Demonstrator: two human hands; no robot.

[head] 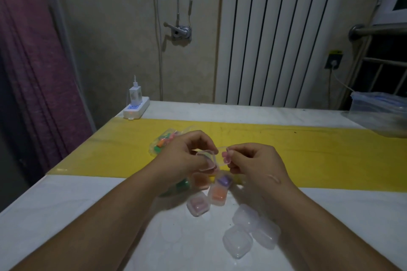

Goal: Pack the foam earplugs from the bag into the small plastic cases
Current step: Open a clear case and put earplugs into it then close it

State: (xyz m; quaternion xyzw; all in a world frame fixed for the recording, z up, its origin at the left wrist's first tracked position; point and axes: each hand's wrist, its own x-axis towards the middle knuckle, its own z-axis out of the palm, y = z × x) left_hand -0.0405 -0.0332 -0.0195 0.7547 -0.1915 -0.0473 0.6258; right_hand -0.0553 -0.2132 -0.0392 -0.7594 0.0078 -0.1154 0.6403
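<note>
On my head feed, both bare forearms reach in from the bottom edge and meet over the yellow strip (pixel 308 149) that crosses the white table (pixel 66 215). The left hand (pixel 185 156) has its fingers curled round one half of a clear open case (pixel 208 159), thumb on the near side, holding it above the tabletop. The right hand (pixel 255 160) is closed to a pinch, with thumb and forefinger on the other half of that same case. A pink earplug (pixel 224 156) shows there, but I cannot tell whether the fingertips touch the foam or only the plastic. The bag of earplugs (pixel 167 141) lies on the yellow strip just behind the left hand, partly hidden by it, with green, orange and pink pieces showing through. Below the hands sits a cluster of filled cases (pixel 218 194) with orange, purple, pink and green inside, close together at the edge of the strip. Nearer to me, by the right forearm, three clear empty cases (pixel 236 242) lie bunched together, closed. A white power strip (pixel 135 109) with a charger (pixel 134 94) plugged into it sits at the far left corner. A crumpled plastic bag (pixel 378 112) rests at the far right.
</note>
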